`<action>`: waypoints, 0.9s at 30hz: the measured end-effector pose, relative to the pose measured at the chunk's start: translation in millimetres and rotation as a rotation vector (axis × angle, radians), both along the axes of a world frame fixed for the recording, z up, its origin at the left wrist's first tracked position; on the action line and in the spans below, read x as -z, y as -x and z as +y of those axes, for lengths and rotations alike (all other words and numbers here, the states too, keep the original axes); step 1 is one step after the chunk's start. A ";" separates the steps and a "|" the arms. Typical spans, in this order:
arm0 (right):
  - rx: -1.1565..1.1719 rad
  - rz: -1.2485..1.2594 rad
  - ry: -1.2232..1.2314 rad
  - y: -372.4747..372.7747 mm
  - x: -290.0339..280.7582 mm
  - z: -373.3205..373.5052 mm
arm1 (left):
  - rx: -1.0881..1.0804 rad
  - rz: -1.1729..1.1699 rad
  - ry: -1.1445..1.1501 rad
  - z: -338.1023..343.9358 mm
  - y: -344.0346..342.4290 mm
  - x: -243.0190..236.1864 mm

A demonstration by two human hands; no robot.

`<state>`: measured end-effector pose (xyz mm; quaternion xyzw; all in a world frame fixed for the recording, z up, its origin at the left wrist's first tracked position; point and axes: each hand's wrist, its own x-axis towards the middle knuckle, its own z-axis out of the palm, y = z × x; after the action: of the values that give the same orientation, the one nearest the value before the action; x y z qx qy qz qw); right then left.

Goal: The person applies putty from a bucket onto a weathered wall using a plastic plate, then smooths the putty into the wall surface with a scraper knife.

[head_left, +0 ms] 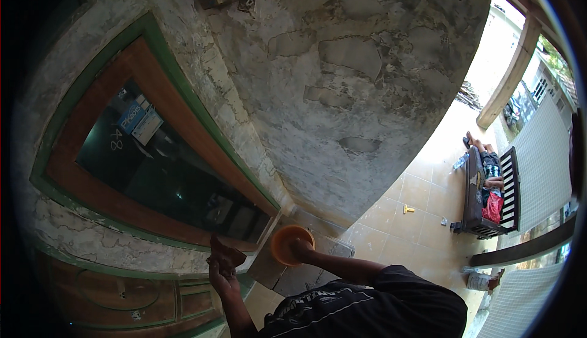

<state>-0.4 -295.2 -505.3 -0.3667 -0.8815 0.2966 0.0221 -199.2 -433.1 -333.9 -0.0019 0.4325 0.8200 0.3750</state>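
Note:
My left hand [224,272] is raised beside the window's lower frame, its fingers closed round a brown flat piece [231,254] with angular edges; what it is made of I cannot make out. My right hand [301,247] reaches down into an orange bucket [276,236]. The fingers of that hand are dark and hidden inside the bucket, so their grip does not show. The bucket stands low at the foot of the wall, close to the corner by the window.
A patchy plastered wall [342,93] rises ahead, and a green-edged wooden window [165,154] is at left. On the tiled floor [391,228] lies a yellow T-shaped tool [408,209]. At right, a person [491,170] is on a dark slatted bench [474,197].

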 end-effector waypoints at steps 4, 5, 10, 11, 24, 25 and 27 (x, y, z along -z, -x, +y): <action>0.103 -0.037 0.056 -3.6 -36.9 -10.3 | -0.022 0.028 0.013 -9.5 -0.4 1.0; 0.135 -0.104 0.013 -3.0 -41.7 -11.4 | -0.030 0.024 0.011 -7.9 -5.5 -3.6; 0.004 -0.099 0.133 -0.5 -18.8 4.6 | -0.147 -0.036 0.057 -10.9 -14.5 -10.4; -0.054 -0.066 0.209 0.4 -28.8 8.8 | -0.159 -0.032 0.056 -20.3 -10.1 -4.6; 0.545 0.202 0.384 1.9 40.2 10.5 | -0.207 -0.024 0.124 -22.5 -8.8 -13.1; 0.272 0.143 0.196 -4.5 39.9 7.3 | -0.280 -0.059 0.204 -21.5 -8.8 -15.6; -0.013 0.088 0.007 -7.9 25.8 1.3 | -0.240 -0.025 0.165 -37.8 2.4 -1.5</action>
<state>7.6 -293.9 -531.1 -0.3476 -0.8810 0.3159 0.0576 -201.6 -470.9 -332.4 -0.0945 0.4903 0.8205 0.2783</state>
